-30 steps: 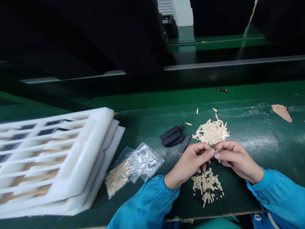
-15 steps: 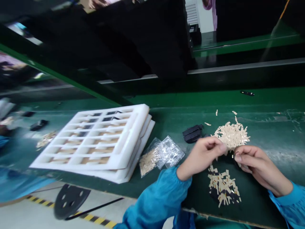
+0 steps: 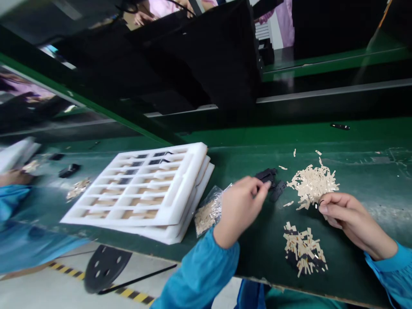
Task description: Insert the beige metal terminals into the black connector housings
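- The left hand point(image 3: 241, 212) has its fingers bunched at the black plastic pieces point(image 3: 267, 175); whether it grips one cannot be told.
- The right hand point(image 3: 352, 219) pinches a small strip point(image 3: 318, 206) between thumb and forefinger, just beside the upper pile of pale strips point(image 3: 312, 184).
- A lower pile of pale strips point(image 3: 304, 249) lies on dark backing on the green surface point(image 3: 260, 262), nearer the person.
- A clear plastic bag of strips point(image 3: 207, 214) lies against a stack of white foam trays point(image 3: 138, 193).
- Given their smallness, the strips probably handle best singly, by fingertip pinch, with the piles kept apart.
- No brand, label or writing can be read.
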A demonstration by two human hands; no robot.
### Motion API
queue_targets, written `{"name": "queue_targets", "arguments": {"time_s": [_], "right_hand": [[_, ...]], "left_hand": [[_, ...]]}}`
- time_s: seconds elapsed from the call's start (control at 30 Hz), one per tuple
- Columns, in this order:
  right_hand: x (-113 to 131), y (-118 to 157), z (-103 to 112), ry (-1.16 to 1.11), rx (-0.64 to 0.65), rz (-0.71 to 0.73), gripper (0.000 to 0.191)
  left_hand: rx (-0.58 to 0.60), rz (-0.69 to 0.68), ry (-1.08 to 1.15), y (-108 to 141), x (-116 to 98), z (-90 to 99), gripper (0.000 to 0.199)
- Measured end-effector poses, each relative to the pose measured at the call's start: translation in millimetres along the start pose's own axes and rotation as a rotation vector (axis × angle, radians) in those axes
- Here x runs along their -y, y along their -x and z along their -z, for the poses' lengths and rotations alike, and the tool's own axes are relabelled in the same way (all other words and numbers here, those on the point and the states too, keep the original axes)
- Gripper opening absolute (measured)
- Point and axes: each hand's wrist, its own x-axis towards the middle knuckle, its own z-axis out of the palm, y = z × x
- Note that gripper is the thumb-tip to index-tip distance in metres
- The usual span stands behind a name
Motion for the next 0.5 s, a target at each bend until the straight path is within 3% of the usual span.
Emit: {"name": "queue_targets", "arguments": {"time_s": [0.1,0.2,0.4,0.5], "right_hand": [[-1,0,1,0.014,0.004,0.001,0.023],[-2,0,2,0.032,0.007,0.003,0.023],[-2,-2,1,0.047,0.004,0.013,0.023],[-2,-4,0,0.048,-0.008,0.018,0.023]], "left_hand": [[0.116,-0.053,-0.167,25,-14,-12.6,0.036],[0.164,-0.04,-0.2,36,-15,-23.8,0.036],[0.179,0.016,-0.139,31,-20,-27.4,0.037],[0.205,0.007,-0.087,24,-23,-28.5,0.024]]}}
